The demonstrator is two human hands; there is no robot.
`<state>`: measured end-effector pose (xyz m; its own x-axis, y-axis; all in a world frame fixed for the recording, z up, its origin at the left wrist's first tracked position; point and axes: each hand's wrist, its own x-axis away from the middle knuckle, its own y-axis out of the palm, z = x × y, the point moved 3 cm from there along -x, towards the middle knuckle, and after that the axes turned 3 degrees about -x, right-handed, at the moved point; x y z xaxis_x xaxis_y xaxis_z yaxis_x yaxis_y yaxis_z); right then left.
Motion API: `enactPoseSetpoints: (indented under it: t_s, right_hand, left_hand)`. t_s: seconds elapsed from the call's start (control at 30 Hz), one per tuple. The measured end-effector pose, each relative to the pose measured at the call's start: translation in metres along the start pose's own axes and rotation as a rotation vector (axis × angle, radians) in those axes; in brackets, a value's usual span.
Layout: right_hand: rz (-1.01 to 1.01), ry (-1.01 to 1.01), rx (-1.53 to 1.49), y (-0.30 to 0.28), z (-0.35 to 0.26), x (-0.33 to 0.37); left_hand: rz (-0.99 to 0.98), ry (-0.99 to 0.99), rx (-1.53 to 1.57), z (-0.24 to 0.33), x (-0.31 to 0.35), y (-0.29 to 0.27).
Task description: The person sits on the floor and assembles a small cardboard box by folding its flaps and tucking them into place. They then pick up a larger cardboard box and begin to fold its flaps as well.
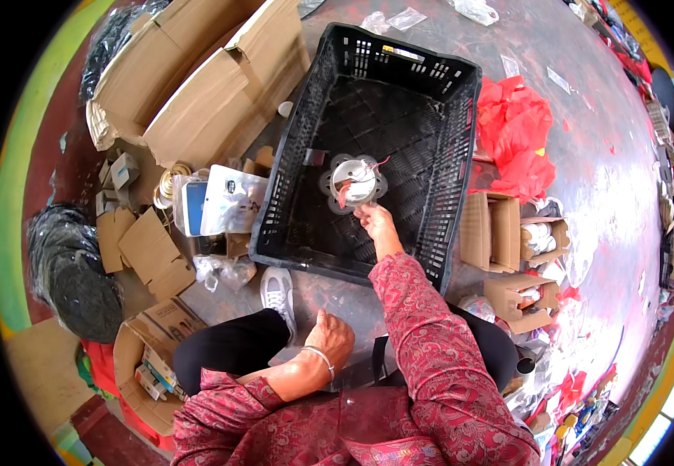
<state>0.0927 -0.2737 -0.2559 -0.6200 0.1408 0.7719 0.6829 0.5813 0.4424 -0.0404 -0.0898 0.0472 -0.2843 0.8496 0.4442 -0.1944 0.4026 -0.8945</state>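
Observation:
My right hand (377,224) reaches over the black plastic crate (461,155), its fingers closed on the near edge of a round lamp fitting (360,186). This fitting has a clear scalloped rim, a pale middle and thin reddish wires. It is held over the crate's inside; whether it touches the crate floor I cannot tell. Low in front of my body, my left hand (332,339) is curled closed, a pale bangle on its wrist. Its palm side is hidden, so anything in it does not show. Inside the crate lies a small clear packet (315,157).
A long open cardboard box (197,101) stands left of the crate. White and blue packets (232,200) lean beside it. Right of the crate are small open cartons (492,229) and crumpled red plastic (515,128). A carton with small boxes (139,342) sits by my left knee.

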Motion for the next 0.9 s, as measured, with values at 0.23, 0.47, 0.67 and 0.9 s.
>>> enactPoseSetpoints:
  t_s: [0.23, 0.47, 0.67, 0.9]
  right_hand:
    - [-0.072, -0.057, 0.012, -0.007, -0.003, 0.007]
    - [-0.07, -0.105, 0.112, 0.015, -0.022, 0.057]
    - [-0.521, -0.51, 0.012, 0.03, -0.114, 0.079]
    - [-0.185, -0.382, 0.01, 0.061, -0.236, 0.22]
  left_hand:
    - [-0.196, 0.009, 0.058, 0.005, 0.005, 0.004]
    - [-0.084, 0.04, 0.029, -0.005, 0.011, 0.013]
    - [-0.242, 0.084, 0.041, 0.004, -0.006, 0.009]
    - [-0.128, 0.057, 0.016, -0.013, -0.008, 0.011]
